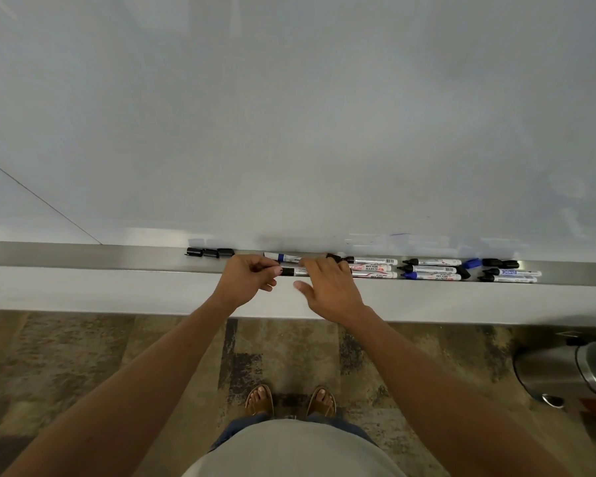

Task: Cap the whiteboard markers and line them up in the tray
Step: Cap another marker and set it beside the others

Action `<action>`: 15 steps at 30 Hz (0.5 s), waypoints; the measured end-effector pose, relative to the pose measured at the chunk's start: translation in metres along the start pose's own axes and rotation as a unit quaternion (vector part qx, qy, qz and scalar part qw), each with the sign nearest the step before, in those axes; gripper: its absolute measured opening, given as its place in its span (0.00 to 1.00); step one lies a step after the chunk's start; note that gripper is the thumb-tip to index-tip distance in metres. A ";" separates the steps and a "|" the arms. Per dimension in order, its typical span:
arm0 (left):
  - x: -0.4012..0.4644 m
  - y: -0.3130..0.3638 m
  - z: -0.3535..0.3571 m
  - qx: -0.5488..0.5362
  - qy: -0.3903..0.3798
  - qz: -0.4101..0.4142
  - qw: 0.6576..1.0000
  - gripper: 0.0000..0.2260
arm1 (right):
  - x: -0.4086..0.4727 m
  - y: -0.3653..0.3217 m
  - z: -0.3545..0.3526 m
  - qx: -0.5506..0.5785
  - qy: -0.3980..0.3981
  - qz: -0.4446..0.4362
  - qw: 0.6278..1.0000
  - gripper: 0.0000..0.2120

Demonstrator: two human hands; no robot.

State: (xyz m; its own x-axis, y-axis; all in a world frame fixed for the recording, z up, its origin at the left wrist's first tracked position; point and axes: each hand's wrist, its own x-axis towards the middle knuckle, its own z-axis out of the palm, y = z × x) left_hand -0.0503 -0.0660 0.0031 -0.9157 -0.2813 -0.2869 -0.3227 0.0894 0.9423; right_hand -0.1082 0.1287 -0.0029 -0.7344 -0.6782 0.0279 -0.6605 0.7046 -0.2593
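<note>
**Marker tray, mid-sort**

Sandalled feet on the patchy brown carpet are closest to the lens, both arms reaching up to the metal tray under the whiteboard.

Left hand has its fingers curled, tips pinching the black end of a silver marker lying in the tray. Right hand sits over the same marker's other end, fingers bent down onto the tray and thumb sticking out loose; can't tell if it's really clamped on anything. Just behind, a blue-banded marker lies against the board.

Three loose black caps sit in a row at the left. Off to the right, more markers lie in small stacks, another bunch further along, with a loose blue cap between them.

Steel pedal bin stands at the lower right.
</note>
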 end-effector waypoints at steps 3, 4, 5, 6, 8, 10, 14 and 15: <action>-0.005 0.000 0.003 0.007 -0.025 -0.001 1.000 0.02 | -0.002 -0.007 0.003 -0.018 -0.020 0.038 0.999 0.33; -0.006 0.000 0.004 0.011 -0.035 0.002 0.999 0.03 | -0.002 -0.009 0.002 -0.024 -0.009 0.051 0.998 0.36; -0.008 0.001 0.005 0.017 -0.048 0.005 0.999 0.04 | -0.002 -0.011 0.001 -0.027 0.004 0.060 0.998 0.37; -0.009 0.001 0.006 0.022 -0.064 0.007 0.998 0.05 | -0.002 -0.012 0.000 -0.028 0.015 0.065 0.997 0.38; -0.013 0.002 0.007 0.019 -0.090 0.001 0.996 0.06 | -0.003 -0.014 0.000 -0.030 0.032 0.063 0.997 0.37; -0.016 0.002 0.008 0.003 -0.103 -0.011 0.995 0.05 | -0.005 -0.015 0.001 -0.038 0.043 0.057 0.997 0.34; -0.018 0.001 0.007 0.001 -0.110 -0.037 0.993 0.04 | -0.007 -0.020 0.005 -0.028 0.073 0.055 0.995 0.29; -0.019 0.002 0.007 0.006 -0.111 -0.040 0.993 0.05 | -0.007 -0.021 0.005 -0.023 0.077 0.058 0.995 0.29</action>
State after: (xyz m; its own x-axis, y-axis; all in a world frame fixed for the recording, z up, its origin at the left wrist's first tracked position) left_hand -0.0350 -0.0541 0.0088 -0.9170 -0.0695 -0.3927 -0.3977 0.0867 0.9134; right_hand -0.0880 0.1175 -0.0027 -0.8186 -0.5547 0.1494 -0.5744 0.7868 -0.2258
